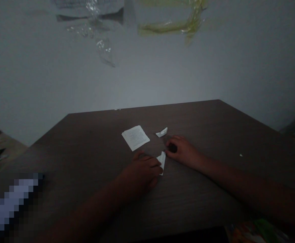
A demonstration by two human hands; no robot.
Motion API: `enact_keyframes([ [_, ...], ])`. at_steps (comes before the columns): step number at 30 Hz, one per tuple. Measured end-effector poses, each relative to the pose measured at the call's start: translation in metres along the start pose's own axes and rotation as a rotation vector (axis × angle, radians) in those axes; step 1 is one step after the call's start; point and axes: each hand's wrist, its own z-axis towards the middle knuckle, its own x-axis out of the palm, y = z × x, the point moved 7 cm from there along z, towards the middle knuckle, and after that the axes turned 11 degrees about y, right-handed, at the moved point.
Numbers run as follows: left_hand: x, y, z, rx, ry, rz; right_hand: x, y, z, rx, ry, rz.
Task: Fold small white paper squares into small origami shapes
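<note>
A small folded piece of white paper (163, 162) lies on the table between my hands. My left hand (144, 170) rests over its left side, the fingertips holding it against the tabletop and hiding part of it. At the paper's upper corner is my right hand (181, 150), its fingers curled and the thumb side meeting that corner; the inside of the curl is dark. Just beyond my right hand sits a small folded paper boat (162, 132). A stack of square printed sheets (136, 137) lies past my left hand.
The brown wooden table (99, 131) ends at a pale wall (147, 74) carrying clear and yellow tape (162, 28). A blurred-out bright object (13, 202) is at the left. One tiny paper scrap (241, 155) lies on the right. Colourful material (253, 231) shows below the front edge.
</note>
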Motion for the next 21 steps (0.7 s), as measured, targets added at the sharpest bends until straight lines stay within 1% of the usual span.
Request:
enact_keyframes([
  [3,-0.001,0.001,0.003,-0.034,-0.019,0.01,-0.001,-0.001,0.001,-0.006,-0.005,0.003],
  [9,0.002,0.018,0.012,-0.138,-0.033,0.008,0.004,0.019,-0.009,-0.113,0.069,0.026],
  [13,0.005,0.032,0.009,-0.193,-0.137,-0.124,0.006,0.027,-0.013,-0.175,0.107,0.051],
  [16,0.009,0.038,0.006,-0.2,-0.193,-0.218,0.007,0.03,-0.014,-0.205,0.12,0.076],
  [21,0.01,0.041,0.004,-0.168,-0.193,-0.242,0.007,0.03,-0.015,-0.199,0.13,0.093],
])
